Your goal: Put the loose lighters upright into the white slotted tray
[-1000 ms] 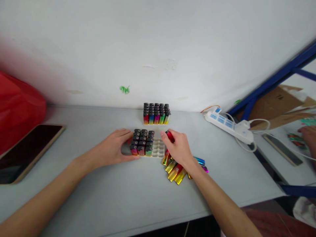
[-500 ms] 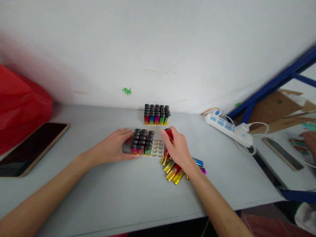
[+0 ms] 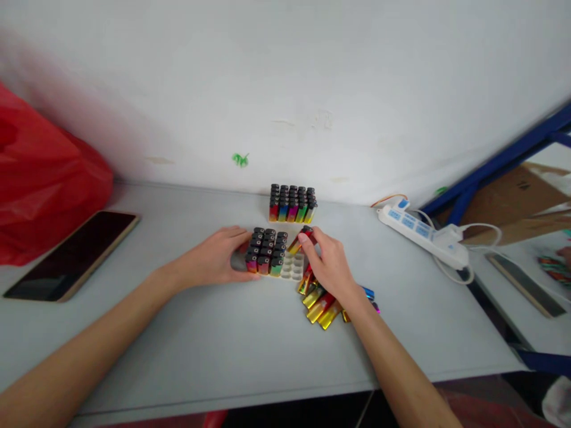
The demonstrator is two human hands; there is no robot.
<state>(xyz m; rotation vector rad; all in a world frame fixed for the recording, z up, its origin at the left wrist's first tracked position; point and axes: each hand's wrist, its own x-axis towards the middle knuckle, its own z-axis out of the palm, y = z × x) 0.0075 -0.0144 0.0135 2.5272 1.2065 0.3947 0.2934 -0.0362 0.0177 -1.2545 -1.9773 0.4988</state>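
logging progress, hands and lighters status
Left hand holding pale celled tray. Right hand holding tilted red-yellow lighter over tray. Shiny multicoloured lighters loose alongside.

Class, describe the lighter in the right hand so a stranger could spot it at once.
On the grey table, find the pale tray partly filled with upright lighters. At its unfilled end, the right hand pinches the lighter. Its neighbours stand upright or lie piled; this one tilts, black top up.
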